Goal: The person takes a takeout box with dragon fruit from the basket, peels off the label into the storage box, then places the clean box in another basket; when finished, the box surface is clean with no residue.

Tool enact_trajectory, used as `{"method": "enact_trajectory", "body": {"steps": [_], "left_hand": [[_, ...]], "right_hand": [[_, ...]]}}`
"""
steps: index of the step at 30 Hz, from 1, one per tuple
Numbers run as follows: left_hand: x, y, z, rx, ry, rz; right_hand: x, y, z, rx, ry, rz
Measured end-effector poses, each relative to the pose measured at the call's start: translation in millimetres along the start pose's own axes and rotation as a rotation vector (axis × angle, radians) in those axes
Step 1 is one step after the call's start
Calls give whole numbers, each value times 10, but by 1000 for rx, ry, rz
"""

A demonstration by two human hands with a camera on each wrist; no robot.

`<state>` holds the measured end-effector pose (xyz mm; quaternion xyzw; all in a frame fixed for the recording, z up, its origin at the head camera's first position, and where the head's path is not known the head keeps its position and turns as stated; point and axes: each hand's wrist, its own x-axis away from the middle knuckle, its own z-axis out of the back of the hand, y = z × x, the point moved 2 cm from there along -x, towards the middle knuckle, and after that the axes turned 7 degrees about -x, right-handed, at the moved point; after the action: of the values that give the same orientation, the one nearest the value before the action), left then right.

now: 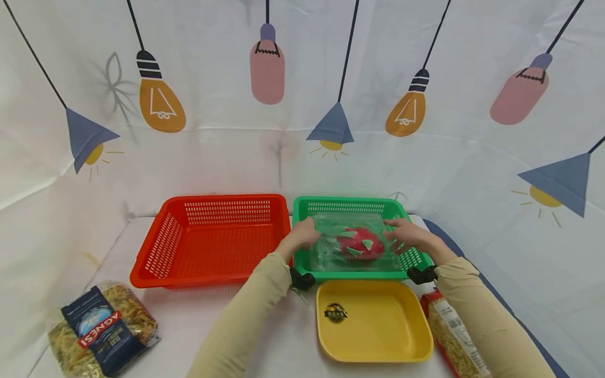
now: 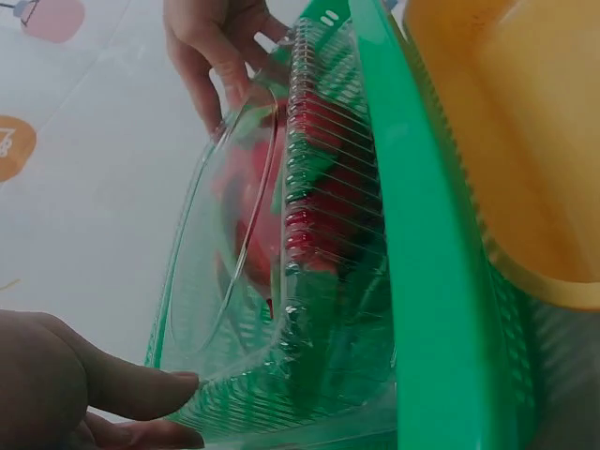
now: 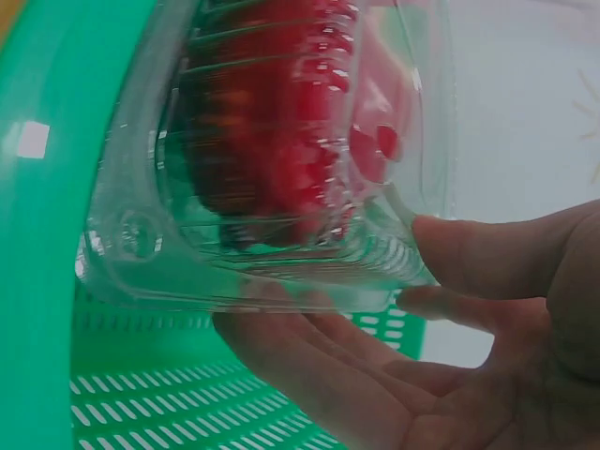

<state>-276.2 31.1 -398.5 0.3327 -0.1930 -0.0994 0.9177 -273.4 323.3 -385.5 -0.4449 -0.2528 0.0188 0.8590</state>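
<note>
A clear plastic clamshell box with a pink dragon fruit inside is in the green basket. At its left end, my left hand grips the box edge, its thumb along the rim in the left wrist view. My right hand holds the opposite end. In the right wrist view, the right thumb lies on the box's side and the fingers reach under it. The ridged side of the box faces the basket's near wall. Whether its base touches the basket floor, I cannot tell.
A red basket stands left of the green one. In front of the green basket is a yellow tray. An Agnesi pasta bag lies at front left; another red-edged bag is partly under my right forearm.
</note>
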Motion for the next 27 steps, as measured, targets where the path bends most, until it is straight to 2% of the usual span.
{"method": "enact_trajectory", "body": {"steps": [4, 9, 10, 15, 19, 27], "left_hand": [[-63, 4, -59, -31, -21, 21], [-113, 14, -104, -36, -17, 36], [-60, 51, -80, -43, -11, 33], [-106, 65, -79, -79, 4, 28], [-260, 13, -105, -60, -2, 38], [-289, 9, -96, -12, 9, 62]], "right_hand": [[-70, 57, -22, 9, -30, -19], [-110, 115, -44, 24, -37, -37], [-115, 123, -44, 25, -40, -39], [-123, 130, -21, 45, -68, -54], [-150, 113, -3, 73, -71, -66], [-259, 75, -2, 126, -53, -75]]}}
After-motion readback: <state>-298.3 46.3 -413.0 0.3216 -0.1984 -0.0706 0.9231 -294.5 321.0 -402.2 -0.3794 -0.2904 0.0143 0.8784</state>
